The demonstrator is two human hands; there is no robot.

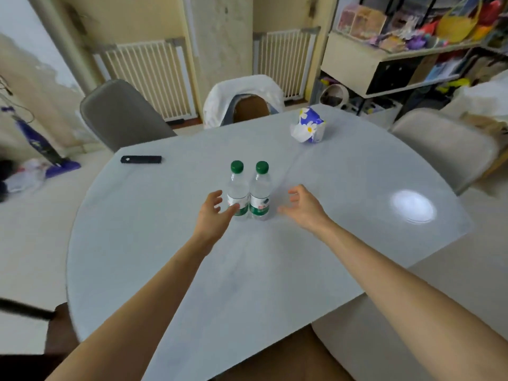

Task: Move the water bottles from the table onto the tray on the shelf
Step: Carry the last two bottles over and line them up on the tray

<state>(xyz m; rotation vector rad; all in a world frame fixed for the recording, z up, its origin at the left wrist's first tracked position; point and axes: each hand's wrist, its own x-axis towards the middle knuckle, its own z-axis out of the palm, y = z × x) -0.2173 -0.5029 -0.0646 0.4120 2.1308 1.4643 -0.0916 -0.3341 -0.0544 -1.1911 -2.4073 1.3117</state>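
Pale tabletop (192,270) | left hand (210,213) spread, fingertips at left bottle (237,193) label; right hand (305,206) spread, apart from right bottle (259,195) | bottles upright, touching, mid-table, green caps | judged full: hefty, thin walls give, slick; grip at label waist | far right: shelf (384,59), tray not made out

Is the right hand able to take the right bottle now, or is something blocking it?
Probably yes. The right hand is open beside the right bottle, with only bare table between them. The left bottle stands on the far side.
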